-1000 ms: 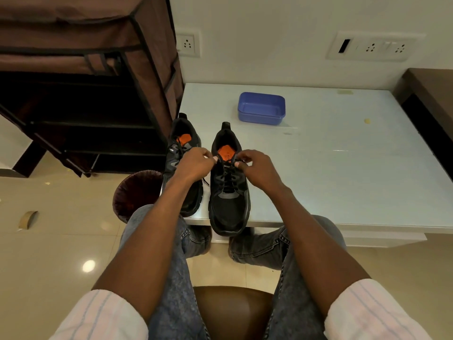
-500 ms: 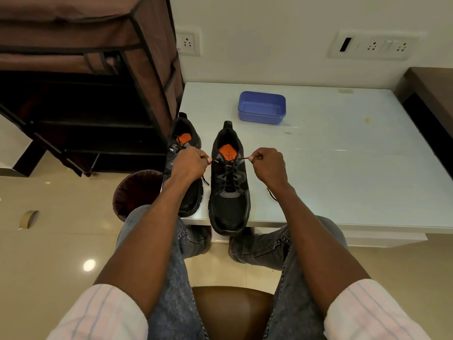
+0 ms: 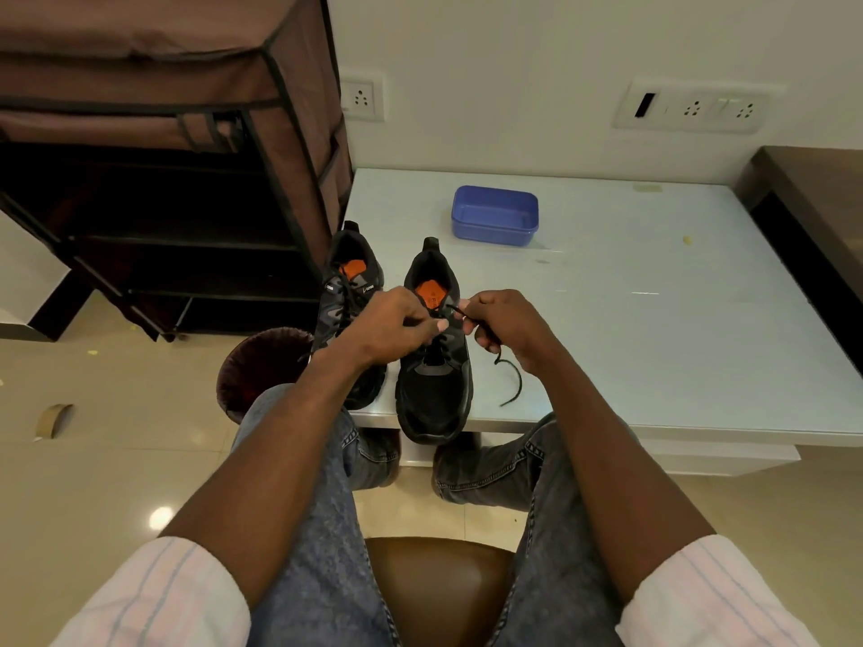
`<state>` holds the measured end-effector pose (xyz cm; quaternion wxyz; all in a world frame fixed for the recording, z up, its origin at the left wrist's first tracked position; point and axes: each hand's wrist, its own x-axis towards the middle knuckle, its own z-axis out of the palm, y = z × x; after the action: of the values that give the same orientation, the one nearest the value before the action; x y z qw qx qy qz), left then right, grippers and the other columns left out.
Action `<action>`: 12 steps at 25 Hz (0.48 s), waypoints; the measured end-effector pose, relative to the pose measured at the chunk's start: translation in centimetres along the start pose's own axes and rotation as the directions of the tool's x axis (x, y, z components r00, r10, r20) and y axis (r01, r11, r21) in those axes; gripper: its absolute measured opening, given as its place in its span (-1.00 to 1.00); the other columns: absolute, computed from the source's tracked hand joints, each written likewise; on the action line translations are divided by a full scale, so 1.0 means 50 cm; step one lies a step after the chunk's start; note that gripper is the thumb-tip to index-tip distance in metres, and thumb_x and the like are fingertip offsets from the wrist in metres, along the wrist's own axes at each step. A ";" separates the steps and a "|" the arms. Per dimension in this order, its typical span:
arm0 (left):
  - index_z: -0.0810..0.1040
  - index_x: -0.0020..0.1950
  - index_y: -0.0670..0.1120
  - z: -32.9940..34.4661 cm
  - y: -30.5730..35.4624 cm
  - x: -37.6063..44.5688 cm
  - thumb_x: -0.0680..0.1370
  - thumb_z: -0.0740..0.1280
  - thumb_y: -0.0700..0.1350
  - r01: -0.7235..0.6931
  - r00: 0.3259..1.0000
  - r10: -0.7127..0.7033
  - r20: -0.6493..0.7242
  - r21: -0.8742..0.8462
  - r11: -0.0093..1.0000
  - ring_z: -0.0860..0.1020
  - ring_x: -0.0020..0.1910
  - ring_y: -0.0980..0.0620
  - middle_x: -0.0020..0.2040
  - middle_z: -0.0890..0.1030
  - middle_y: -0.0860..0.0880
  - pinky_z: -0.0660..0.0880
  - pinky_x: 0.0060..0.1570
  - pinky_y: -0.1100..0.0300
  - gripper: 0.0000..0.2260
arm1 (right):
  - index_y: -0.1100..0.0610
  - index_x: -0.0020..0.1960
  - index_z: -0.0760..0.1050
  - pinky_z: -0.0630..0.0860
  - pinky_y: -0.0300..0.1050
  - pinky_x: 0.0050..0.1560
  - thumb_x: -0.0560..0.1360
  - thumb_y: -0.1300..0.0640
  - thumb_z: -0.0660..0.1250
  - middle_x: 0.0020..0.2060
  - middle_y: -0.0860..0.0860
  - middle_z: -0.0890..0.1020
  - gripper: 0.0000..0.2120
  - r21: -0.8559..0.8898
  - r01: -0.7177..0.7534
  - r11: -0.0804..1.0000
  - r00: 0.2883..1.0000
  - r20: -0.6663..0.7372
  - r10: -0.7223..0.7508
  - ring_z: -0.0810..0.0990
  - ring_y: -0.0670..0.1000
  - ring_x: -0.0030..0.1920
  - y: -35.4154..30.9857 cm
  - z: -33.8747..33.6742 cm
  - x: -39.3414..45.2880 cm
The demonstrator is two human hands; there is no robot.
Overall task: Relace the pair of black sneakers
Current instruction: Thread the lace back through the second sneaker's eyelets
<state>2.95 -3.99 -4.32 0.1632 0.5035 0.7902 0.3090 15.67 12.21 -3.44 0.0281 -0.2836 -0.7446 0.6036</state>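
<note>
Both hands, left hand [image 3: 392, 326] and right hand [image 3: 506, 324], curl fingers around the lace [image 3: 509, 375] over the right sneaker [image 3: 434, 389].

A pale glossy table [image 3: 654, 319] held two black sneakers, the left one [image 3: 348, 291] and the right one [image 3: 436, 394], at its seven o'clock edge, toes overhanging. A blue plastic container [image 3: 494, 216] sat toward twelve o'clock.

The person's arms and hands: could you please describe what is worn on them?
Both forearms are bare from wrist to elbow. Each sleeve, the left sleeve and the right sleeve, is white cloth with thin pale stripes, pushed up above the elbow. The left hand and right hand wear no gloves; no watch or bracelet shows.
</note>
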 end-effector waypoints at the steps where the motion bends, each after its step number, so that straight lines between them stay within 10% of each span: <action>1: 0.52 -0.41 -0.06 0.002 0.002 -0.001 0.56 0.33 -0.04 -0.023 0.999 0.024 0.027 -0.013 1.000 0.50 -0.38 -0.01 -0.42 0.51 0.02 0.51 -0.23 -0.01 -0.67 | 0.26 0.00 0.63 0.39 -0.23 -0.46 0.63 0.14 0.25 -0.31 0.09 0.64 -0.77 0.028 0.041 0.999 0.998 0.038 -0.042 0.48 -0.03 -0.43 -0.007 -0.001 -0.011; 5: 0.57 0.00 -0.05 0.009 0.013 -0.008 0.56 0.33 -0.23 0.041 0.997 -0.044 0.057 0.052 0.998 0.58 -0.15 0.01 -0.17 0.60 0.05 0.54 -0.08 0.05 -0.90 | 0.23 0.15 0.61 0.42 -0.22 -0.46 0.64 0.24 0.22 -0.29 0.10 0.64 -0.79 0.020 0.127 0.992 0.989 0.074 -0.128 0.52 -0.02 -0.43 -0.022 0.010 -0.040; 9: 0.45 0.26 -0.01 0.018 0.011 -0.012 0.56 0.36 -0.19 0.109 0.990 -0.117 -0.085 -0.093 0.990 0.63 -0.14 -0.01 -0.10 0.69 -0.04 0.55 -0.09 0.10 -0.71 | 0.13 0.11 0.64 0.42 -0.26 -0.45 0.61 0.25 0.26 -0.29 0.10 0.65 -0.80 -0.076 0.181 0.981 0.975 0.145 -0.168 0.53 -0.01 -0.43 -0.025 0.036 -0.059; 12: 0.67 0.15 -0.04 0.019 0.011 -0.006 0.55 0.36 -0.20 0.094 0.979 -0.110 -0.174 -0.097 0.991 0.59 -0.26 0.16 -0.12 0.70 -0.03 0.51 -0.19 0.21 -0.79 | 0.13 -0.05 0.65 0.41 -0.23 -0.50 0.60 0.18 0.30 -0.33 0.13 0.65 -0.85 0.005 0.183 0.983 0.982 0.045 -0.183 0.54 0.04 -0.46 -0.023 0.046 -0.054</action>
<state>4.00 -3.77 -4.69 0.1293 0.4247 0.8120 0.3789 16.59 8.83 -2.19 0.0664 -0.2002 -0.7678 0.6050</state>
